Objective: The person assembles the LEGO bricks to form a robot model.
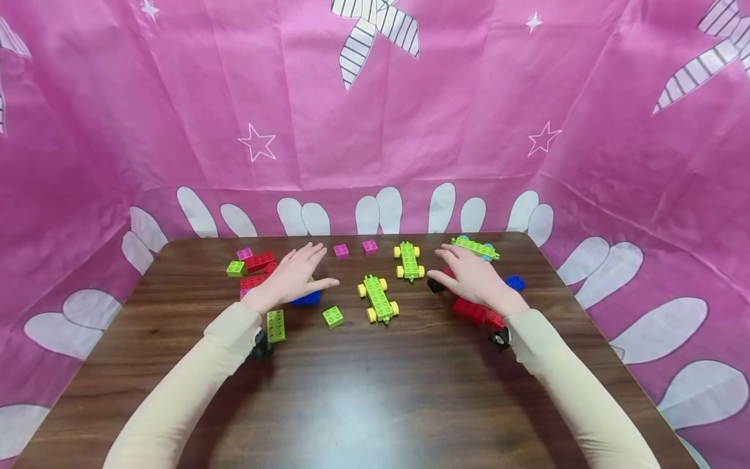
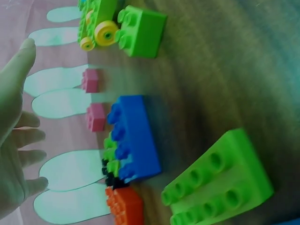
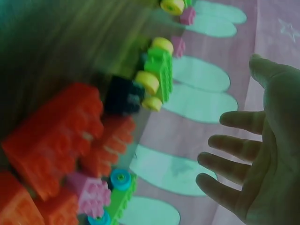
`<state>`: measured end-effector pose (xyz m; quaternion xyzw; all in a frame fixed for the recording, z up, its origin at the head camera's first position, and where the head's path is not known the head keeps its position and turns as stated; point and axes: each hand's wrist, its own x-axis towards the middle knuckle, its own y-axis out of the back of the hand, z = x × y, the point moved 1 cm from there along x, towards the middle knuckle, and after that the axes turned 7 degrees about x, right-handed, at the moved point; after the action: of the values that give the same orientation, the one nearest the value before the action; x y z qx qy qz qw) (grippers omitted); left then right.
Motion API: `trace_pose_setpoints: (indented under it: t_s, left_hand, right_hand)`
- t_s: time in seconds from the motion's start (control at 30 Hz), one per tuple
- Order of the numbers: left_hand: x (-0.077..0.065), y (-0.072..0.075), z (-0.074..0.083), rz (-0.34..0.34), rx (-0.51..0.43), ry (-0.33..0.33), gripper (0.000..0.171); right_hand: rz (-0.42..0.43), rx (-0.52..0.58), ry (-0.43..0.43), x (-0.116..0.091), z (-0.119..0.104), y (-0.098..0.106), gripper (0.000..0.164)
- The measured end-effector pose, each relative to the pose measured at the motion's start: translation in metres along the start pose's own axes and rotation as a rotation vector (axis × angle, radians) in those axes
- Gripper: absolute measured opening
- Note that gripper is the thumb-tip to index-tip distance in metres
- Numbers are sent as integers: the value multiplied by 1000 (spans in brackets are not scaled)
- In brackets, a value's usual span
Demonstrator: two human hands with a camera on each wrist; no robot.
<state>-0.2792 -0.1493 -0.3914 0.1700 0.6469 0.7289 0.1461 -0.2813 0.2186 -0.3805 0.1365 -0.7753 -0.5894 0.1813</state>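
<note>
My left hand (image 1: pixel 293 275) hovers palm down over the bricks on the left, fingers and thumb spread, holding nothing. Under and beside it are a blue brick (image 2: pixel 133 136), a long green brick (image 2: pixel 218 180) and several red bricks (image 1: pixel 260 261). On the other side my right hand (image 1: pixel 471 275) floats with straight fingers over red bricks (image 3: pixel 54 136) and a black brick (image 3: pixel 123 95), partly hidden by it in the head view. Two green wheeled bases with yellow wheels, one nearer (image 1: pixel 377 298) and one farther (image 1: pixel 409 260), stand between the hands.
A green base with blue wheels (image 1: pixel 476 247) lies at the back right, a blue brick (image 1: pixel 515 283) in front of it. Pink bricks (image 1: pixel 341 251) sit along the back. One small green brick (image 1: pixel 333 316) is near the middle. Pink cloth (image 1: pixel 375 150) hangs behind the wooden table (image 1: pixel 351 397).
</note>
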Motion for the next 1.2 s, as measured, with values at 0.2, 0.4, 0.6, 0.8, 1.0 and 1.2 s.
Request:
trace_pose_setpoints:
  t_s: [0.2, 0.4, 0.6, 0.8, 1.0, 1.2]
  left_hand:
    - [-4, -13, 9, -25, -23, -47, 87]
    - [-4, -20, 21, -36, -45, -86, 85]
    - [-2, -24, 32, -73, -79, -124, 83]
    - [3, -27, 41, -93, -64, -150, 81]
    - [8, -30, 47, -87, -54, -168, 73]
    - [11, -37, 51, -73, -38, -184, 71]
  right_hand:
    - [-24, 17, 37, -8, -15, -18, 65]
    - [-45, 27, 72, -13, -30, -35, 64]
    - [-77, 19, 172, -14, -42, -50, 56]
    - [-119, 37, 205, -13, -50, -60, 50]
    - [-135, 39, 214, -10, -54, -64, 48]
    - [-155, 62, 221, -10, -58, -68, 49]
